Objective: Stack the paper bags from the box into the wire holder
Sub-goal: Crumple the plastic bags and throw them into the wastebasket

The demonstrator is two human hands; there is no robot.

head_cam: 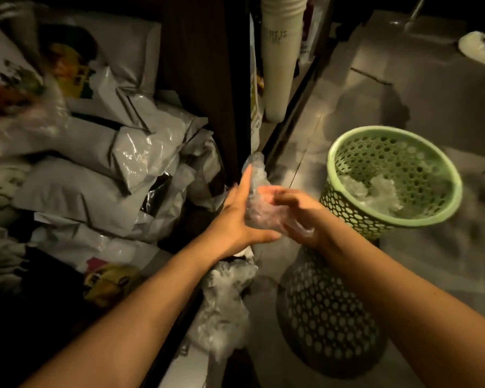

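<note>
Both of my hands hold one crumpled clear plastic wrap (256, 203) in front of me. My left hand (238, 217) presses its left side with fingers pointing up. My right hand (294, 211) grips its right side, blurred by motion. A green perforated plastic basket (420, 217) stands just right of my hands, with crumpled clear plastic (375, 191) lying inside it. No paper bags, box or wire holder can be told in this dim view.
Grey plastic mailer bags (101, 163) are piled on the left beside a dark wooden panel (205, 79). A tall stack of white cups (280, 51) stands behind. More crumpled plastic (224, 303) lies below my left arm. A second perforated basket (328, 317) stands under my right arm.
</note>
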